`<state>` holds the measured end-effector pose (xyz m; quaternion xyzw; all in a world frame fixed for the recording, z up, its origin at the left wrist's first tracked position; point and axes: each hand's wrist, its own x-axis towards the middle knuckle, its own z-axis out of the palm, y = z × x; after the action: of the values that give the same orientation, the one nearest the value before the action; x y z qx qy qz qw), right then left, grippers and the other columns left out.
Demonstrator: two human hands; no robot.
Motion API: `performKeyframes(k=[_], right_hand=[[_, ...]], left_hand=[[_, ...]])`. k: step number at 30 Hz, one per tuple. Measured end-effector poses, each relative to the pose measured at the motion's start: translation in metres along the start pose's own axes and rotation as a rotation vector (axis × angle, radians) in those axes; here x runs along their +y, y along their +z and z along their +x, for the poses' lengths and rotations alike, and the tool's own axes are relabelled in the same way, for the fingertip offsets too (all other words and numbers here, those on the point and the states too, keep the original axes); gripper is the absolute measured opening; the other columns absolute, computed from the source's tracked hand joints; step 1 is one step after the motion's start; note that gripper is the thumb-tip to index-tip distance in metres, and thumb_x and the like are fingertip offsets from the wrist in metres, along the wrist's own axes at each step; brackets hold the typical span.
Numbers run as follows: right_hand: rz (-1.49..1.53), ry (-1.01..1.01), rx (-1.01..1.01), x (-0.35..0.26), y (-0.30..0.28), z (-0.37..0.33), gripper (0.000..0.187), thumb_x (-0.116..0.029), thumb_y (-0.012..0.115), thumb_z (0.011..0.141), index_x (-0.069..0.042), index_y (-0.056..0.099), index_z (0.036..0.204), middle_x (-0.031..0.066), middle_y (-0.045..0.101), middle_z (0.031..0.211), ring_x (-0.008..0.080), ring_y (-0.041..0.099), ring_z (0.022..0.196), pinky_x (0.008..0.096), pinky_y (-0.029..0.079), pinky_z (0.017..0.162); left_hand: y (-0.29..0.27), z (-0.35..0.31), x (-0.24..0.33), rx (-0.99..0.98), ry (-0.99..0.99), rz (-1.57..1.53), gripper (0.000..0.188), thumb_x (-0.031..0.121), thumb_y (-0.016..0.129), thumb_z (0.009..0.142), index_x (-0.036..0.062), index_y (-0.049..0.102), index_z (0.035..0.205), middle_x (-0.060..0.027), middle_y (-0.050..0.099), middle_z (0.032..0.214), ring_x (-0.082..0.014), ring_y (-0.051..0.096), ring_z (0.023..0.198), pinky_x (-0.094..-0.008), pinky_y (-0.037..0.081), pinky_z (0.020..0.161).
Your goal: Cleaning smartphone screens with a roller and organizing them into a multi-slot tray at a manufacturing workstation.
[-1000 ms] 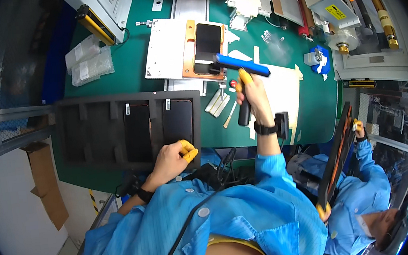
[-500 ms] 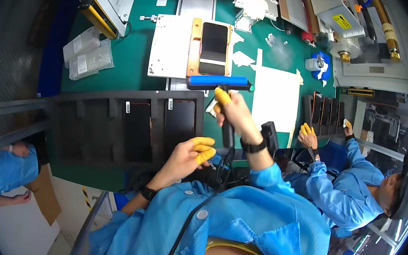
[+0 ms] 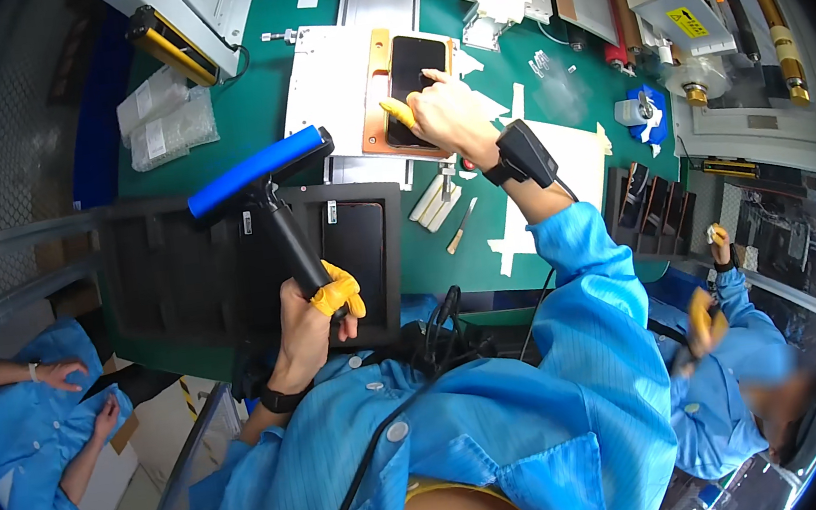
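Note:
My left hand [image 3: 311,329], with yellow finger cots, is closed around the black handle of a hand roller [image 3: 258,171]. The roller's blue cylinder is raised above the black foam tray [image 3: 154,274]. Over the orange fixture [image 3: 375,82], my right hand [image 3: 455,117] rests on a black smartphone [image 3: 417,56], its thumb and index finger spread apart across the screen. That hand covers the phone's lower right part. Dark phone-like panels [image 3: 356,256] lie in the tray's slots, partly hidden by the roller.
A small knife [image 3: 462,226] and pale strips [image 3: 436,205] lie beside the tray. To the right are a white sheet [image 3: 572,151] and a rack of dark panels [image 3: 650,210]. Bubble-wrapped packs [image 3: 169,121] lie at left. Co-workers sit at both sides.
The roller has passed from my right hand to my left and moved left, over the tray. My right hand has reached forward onto the phone. The knife and strips are uncovered.

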<state>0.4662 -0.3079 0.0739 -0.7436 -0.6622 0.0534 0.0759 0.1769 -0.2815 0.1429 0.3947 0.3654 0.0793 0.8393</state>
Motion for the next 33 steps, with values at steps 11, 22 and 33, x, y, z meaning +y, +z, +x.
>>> performKeyframes(k=[11,22,33], right_hand=[[-0.010,-0.070,0.057,0.008,0.023,0.007,0.018,-0.017,0.052,0.070,-0.006,0.058,0.057,0.0131,0.053,0.049,0.0252,0.055,0.048,0.0419,0.035,0.091],[-0.094,-0.073,0.035,0.000,0.007,0.006,0.020,-0.018,0.053,0.072,-0.007,0.058,0.056,0.0127,0.051,0.046,0.0237,0.055,0.049,0.0381,0.039,0.082],[1.858,0.482,0.023,-0.135,-0.045,-0.032,0.029,-0.027,0.047,0.088,0.001,0.052,0.094,0.0077,0.057,0.074,0.0140,0.056,0.066,0.0262,0.046,0.059]], left_hand=[[-0.001,0.001,0.001,0.021,-0.035,-0.019,0.014,0.010,0.054,0.081,-0.0010,0.054,0.073,-0.0092,0.055,0.057,-0.0111,0.049,0.040,-0.0194,0.035,0.034],[0.004,0.002,0.000,-0.006,-0.028,0.026,0.014,0.011,0.055,0.081,-0.0011,0.056,0.073,-0.0087,0.055,0.056,-0.0101,0.049,0.039,-0.0184,0.034,0.034],[0.034,0.022,-0.009,-0.091,0.043,0.408,0.008,0.004,0.060,0.072,-0.0017,0.054,0.070,-0.0051,0.054,0.053,-0.0097,0.052,0.043,-0.0236,0.039,0.038]])
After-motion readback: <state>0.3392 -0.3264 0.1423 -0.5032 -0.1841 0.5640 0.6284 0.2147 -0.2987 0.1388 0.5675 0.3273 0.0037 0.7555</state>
